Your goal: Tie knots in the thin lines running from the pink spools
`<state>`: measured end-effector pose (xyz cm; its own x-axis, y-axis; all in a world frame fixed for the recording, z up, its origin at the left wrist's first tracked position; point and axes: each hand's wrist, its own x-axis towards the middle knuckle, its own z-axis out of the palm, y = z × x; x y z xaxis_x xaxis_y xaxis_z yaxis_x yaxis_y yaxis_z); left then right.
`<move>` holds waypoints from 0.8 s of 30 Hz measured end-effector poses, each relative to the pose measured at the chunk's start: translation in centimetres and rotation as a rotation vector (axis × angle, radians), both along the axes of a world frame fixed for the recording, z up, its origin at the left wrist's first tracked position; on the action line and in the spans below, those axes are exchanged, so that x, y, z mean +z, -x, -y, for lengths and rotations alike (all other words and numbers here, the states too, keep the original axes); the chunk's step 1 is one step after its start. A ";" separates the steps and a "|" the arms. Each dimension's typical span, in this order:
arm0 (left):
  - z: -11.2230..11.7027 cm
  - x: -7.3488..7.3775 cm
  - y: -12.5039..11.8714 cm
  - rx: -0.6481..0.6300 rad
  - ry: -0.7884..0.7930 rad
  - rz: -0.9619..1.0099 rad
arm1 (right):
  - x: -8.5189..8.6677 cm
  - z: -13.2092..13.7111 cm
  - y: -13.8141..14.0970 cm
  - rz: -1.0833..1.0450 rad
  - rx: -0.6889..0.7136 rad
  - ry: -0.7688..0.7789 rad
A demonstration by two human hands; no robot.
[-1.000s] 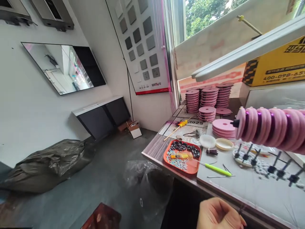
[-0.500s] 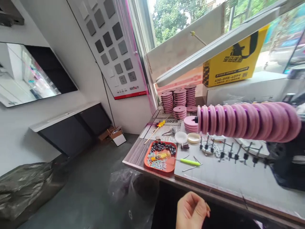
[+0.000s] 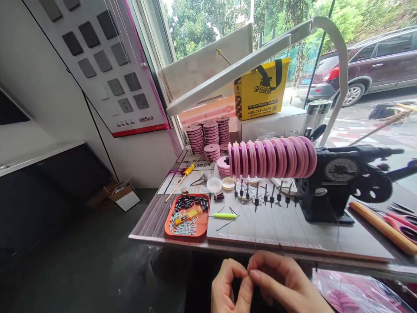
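Note:
Just below the table's front edge, my left hand [image 3: 230, 287] and my right hand [image 3: 282, 280] meet with their fingertips. Both are closed in a pinch; whatever lies between the fingers is too fine to make out. Faint thin lines run down over the white board [image 3: 241, 234] towards them. Behind the board, a row of pink spools [image 3: 272, 157] sits on the shaft of a black hand-cranked winding machine [image 3: 342, 171]. Several small black pieces with thin stems [image 3: 256, 201] line up under the spools.
An orange tray [image 3: 169, 225] holds black and silvery small parts and a yellow-handled screwdriver [image 3: 189, 214]. A green-handled tool [image 3: 224, 216] lies beside it. Stacked pink spools [image 3: 195, 140] stand behind. Red-handled scissors [image 3: 399, 224] and a wooden rod [image 3: 381, 226] lie right. A white lamp arm [image 3: 244, 65] crosses above.
The view has turned to the right, bringing the winding machine and scissors into sight. My right hand has come into view and now meets my left at the fingertips.

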<state>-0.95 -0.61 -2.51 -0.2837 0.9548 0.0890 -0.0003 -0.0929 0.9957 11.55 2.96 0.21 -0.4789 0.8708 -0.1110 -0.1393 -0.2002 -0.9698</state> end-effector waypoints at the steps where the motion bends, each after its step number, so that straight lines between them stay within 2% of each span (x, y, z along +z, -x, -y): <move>1: 0.0 0.0 0.0 -0.031 0.028 0.022 | 0.2 0.0 0.0 -0.001 0.003 0.004; 5: -0.2 0.1 0.3 -0.197 0.178 0.226 | -0.1 -0.1 0.1 -0.147 0.033 0.119; 10: -0.3 0.1 0.7 -0.264 0.210 0.340 | -1.4 -0.4 0.2 -0.302 0.093 0.241; 17: -0.4 0.8 0.7 -0.299 0.256 0.493 | -1.8 -0.7 0.1 -0.269 0.089 0.204; 24: -0.6 1.3 0.6 -0.330 0.399 0.711 | -0.4 -0.8 -0.4 -0.230 0.101 0.132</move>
<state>-1.54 0.01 -1.25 0.1509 0.9198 -0.3621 -0.5980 0.3767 0.7075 11.94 3.79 -0.23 -0.5884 0.8025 -0.0988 -0.3254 -0.3469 -0.8797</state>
